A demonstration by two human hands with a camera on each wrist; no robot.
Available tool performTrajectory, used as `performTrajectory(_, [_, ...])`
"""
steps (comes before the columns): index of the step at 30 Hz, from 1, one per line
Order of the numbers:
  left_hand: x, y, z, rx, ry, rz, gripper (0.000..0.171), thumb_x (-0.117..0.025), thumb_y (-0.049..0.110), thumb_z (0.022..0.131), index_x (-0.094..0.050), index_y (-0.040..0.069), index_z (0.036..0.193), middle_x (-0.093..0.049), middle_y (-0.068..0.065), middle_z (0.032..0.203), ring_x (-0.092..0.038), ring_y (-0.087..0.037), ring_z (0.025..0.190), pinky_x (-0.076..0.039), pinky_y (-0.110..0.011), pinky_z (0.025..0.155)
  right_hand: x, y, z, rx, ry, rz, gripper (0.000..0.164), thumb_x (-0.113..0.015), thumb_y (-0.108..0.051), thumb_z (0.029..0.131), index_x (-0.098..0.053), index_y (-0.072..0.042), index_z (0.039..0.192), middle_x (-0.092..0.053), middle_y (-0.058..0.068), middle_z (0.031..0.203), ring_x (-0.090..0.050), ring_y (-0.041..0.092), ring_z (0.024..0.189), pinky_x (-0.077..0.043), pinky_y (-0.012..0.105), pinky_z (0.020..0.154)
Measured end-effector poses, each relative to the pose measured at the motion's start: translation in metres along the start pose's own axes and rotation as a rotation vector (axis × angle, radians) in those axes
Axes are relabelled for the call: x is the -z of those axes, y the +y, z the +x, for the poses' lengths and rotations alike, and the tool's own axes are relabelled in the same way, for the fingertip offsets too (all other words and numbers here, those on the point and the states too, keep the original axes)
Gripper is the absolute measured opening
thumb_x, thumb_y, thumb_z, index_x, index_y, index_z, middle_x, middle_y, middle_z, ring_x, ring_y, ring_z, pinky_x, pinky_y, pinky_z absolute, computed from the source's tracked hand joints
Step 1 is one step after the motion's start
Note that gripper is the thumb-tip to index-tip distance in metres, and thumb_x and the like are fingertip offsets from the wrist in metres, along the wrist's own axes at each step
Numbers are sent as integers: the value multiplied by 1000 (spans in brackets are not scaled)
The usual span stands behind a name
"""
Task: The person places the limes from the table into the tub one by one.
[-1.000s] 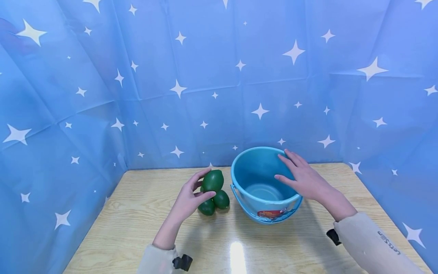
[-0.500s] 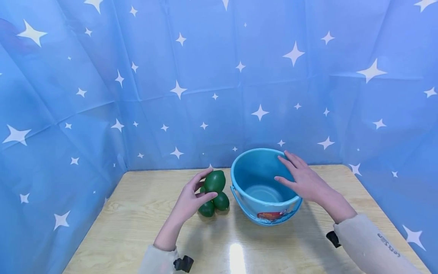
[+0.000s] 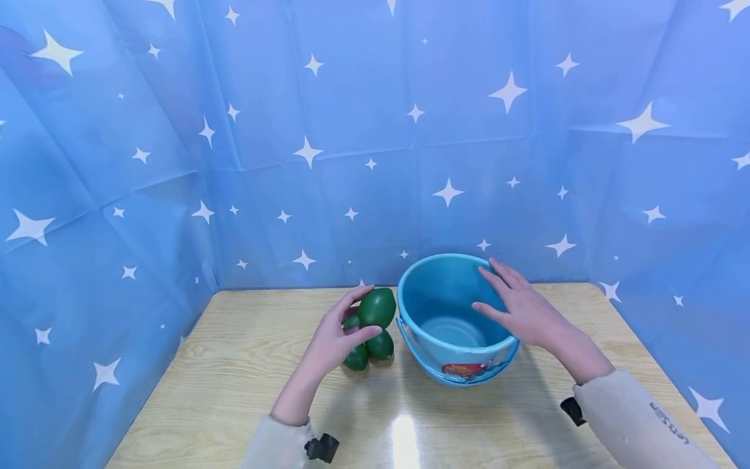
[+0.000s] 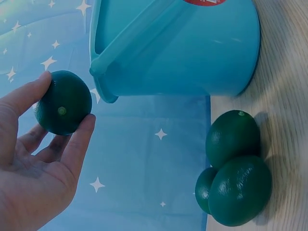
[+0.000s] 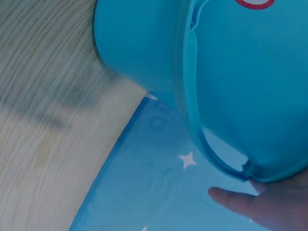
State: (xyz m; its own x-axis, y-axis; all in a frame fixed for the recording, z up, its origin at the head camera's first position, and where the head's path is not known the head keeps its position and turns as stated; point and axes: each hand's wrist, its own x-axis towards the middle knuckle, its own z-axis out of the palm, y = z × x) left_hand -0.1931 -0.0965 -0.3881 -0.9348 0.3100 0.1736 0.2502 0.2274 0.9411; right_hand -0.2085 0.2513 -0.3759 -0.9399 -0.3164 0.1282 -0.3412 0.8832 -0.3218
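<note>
My left hand (image 3: 331, 335) pinches a dark green lime (image 3: 377, 307) between thumb and fingertips. This lime is raised above the table, just left of the light-blue bucket (image 3: 424, 352). Below it lie three more limes (image 3: 379, 345) in a cluster; the left wrist view shows them side by side on the wood. The bucket stands upright, its mouth facing me, with the handle (image 3: 413, 352) hanging down the front. My right hand (image 3: 527, 309) has its fingers spread at the bucket's right rim, the thumb extended over the opening. In the right wrist view, the bucket hides most fingers of that hand (image 5: 284, 204).
The light wooden table (image 3: 252, 365) ends at a blue curtain (image 3: 351, 130) with white stars, which rises behind it and along both sides. A red label (image 3: 465, 369) sits on the bucket's front. No fruit shows inside the bucket.
My left hand has shifted a little to the right with the lime, bringing it closer to the bucket's left rim. The right hand stays at the bucket, and the other limes lie as before.
</note>
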Motion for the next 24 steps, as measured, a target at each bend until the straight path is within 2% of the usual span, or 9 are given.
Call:
performTrajectory(5, [-5,5,3,9,-16,-12,64,-74,13,90,-48,29,146,-47,-3,151,-56,-29,131,-55,-41,101,-1,1,0,0,1,0,81,-56,-51,98,-26,-5,157,-17,26,164,-18,52,147,-27,73,112])
performTrajectory(12, [-11,10,9,-17,-30,-15,65,-74,14,91,-46,23,148,-46,-8,152,-55,-34,132,-55,-43,101,0,2,-1,-3,6,7,82,-56,-53,97,-26,-5,157,-17,25,164,-18,52,147,-27,73,112])
performTrajectory(24, [-15,11,12,-24,-46,-37,65,-74,15,91,-46,24,148,-46,-7,152,-56,-33,129,-56,-41,99,-1,1,1,1,6,1,82,-56,-53,97,-27,-5,157,-17,25,164,-18,51,147,-28,73,112])
